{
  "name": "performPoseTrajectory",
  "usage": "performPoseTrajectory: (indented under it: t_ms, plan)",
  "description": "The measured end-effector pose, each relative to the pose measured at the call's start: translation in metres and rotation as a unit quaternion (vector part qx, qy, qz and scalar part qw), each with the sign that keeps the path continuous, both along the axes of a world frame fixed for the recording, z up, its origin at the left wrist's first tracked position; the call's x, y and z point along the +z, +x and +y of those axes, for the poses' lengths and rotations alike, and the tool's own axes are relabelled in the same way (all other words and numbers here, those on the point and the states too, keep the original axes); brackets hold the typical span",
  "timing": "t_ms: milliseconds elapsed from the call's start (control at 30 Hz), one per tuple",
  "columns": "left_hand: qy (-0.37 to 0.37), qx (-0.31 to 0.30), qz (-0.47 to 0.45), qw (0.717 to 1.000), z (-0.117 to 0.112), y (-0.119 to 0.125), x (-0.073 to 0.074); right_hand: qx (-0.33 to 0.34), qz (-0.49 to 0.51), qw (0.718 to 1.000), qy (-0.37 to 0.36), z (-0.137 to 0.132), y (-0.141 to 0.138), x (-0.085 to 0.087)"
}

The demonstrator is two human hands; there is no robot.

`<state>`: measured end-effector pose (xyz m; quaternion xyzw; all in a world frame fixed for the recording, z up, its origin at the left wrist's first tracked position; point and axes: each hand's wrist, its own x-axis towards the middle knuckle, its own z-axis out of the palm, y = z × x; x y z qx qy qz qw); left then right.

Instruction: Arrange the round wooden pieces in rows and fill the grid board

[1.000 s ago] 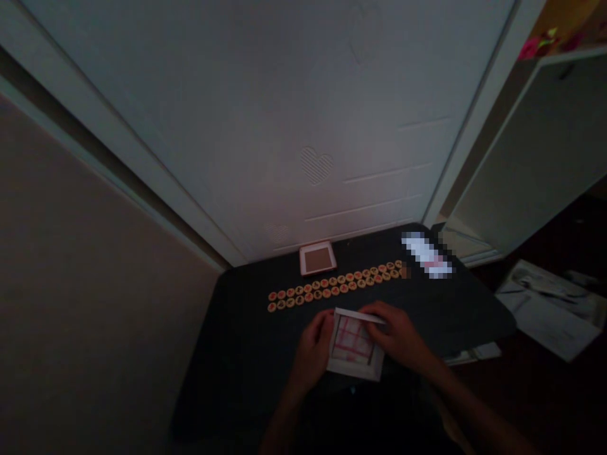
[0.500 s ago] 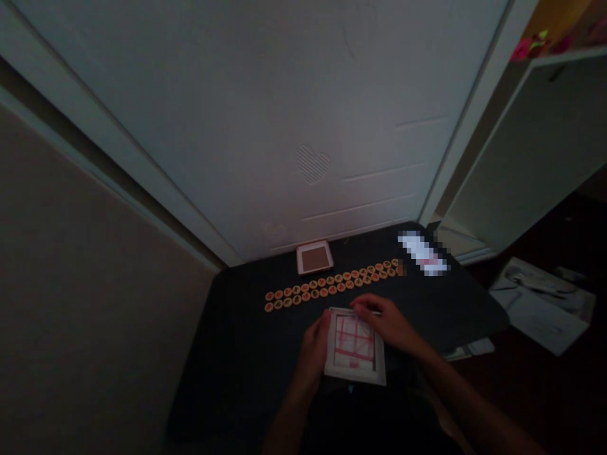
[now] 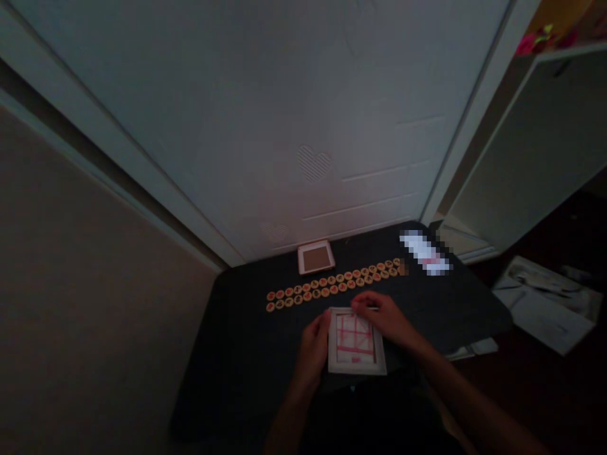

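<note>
Near the table's front edge, a small white box is tilted towards me, with a folded sheet marked with a red line grid lying inside it. My left hand grips its left side, thumb on the rim. The curled fingers of my right hand close on the far rim at the upper right corner; whether they also touch the sheet I cannot tell. Beyond the hands, two long rows of round wooden Chinese chess pieces, with red and dark characters, lie on the dark table.
A second shallow box piece with a brown inside rests at the table's back, by the white panel. A blurred-out white item lies at the back right. On the floor to the right stands an open white box.
The white box has levelled slightly, its near edge a little higher. Both hands keep nearly the same hold. The whole view has shifted a little.
</note>
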<state>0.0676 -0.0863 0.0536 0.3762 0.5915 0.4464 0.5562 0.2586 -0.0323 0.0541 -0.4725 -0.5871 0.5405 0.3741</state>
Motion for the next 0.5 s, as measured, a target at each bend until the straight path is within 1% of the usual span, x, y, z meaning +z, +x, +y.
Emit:
performPoseTrajectory:
  t_ms: [133, 233, 300, 367, 500]
  plan:
    - [0.039, 0.006, 0.134, 0.990, -0.002, -0.002, 0.002, -0.013, -0.019, 1.000, 0.016, -0.004, 0.001, 0.005]
    - [0.047, 0.005, 0.188, 0.981, -0.003, -0.002, 0.000, -0.008, -0.018, 1.000, 0.019, -0.005, 0.000, 0.007]
    - [0.040, 0.003, 0.193, 0.980, -0.002, -0.002, -0.002, -0.005, -0.010, 1.000, 0.012, -0.004, -0.001, 0.005]
    - [0.031, 0.002, 0.175, 0.984, -0.001, -0.002, -0.003, -0.007, -0.003, 1.000, 0.004, -0.002, -0.003, 0.002]
    - [0.025, 0.012, 0.148, 0.989, 0.001, -0.003, -0.002, -0.031, 0.007, 0.999, -0.015, -0.003, -0.004, -0.006]
